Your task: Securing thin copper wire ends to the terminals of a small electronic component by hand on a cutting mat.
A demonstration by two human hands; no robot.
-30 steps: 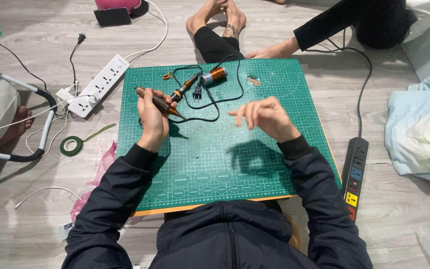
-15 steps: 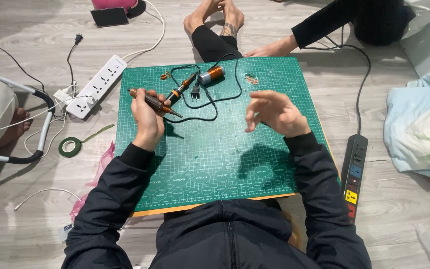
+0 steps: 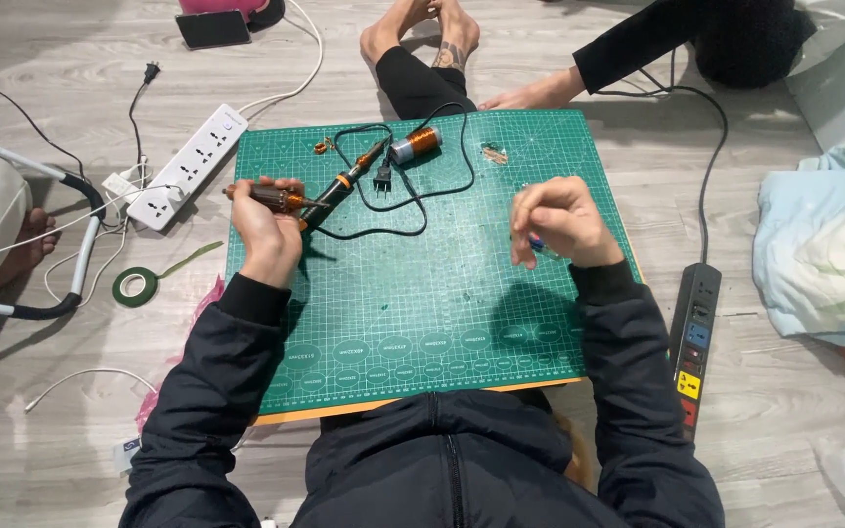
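My left hand grips a brown, orange-banded tool handle over the left side of the green cutting mat. A soldering iron with a black cord and plug lies just right of that hand. Beyond it rests a copper wire spool. My right hand hovers over the mat's right side, fingers curled on a small blue item that I can barely make out. Small bits lie near the mat's far edge.
A white power strip and a green tape roll lie left of the mat. A black power strip lies to the right, beside pale blue cloth. Another person's legs and bare feet are beyond the mat. A phone lies far left.
My right hand has shifted to the right across the mat and curled its fingers. My left hand keeps the tool handle in nearly the same place.
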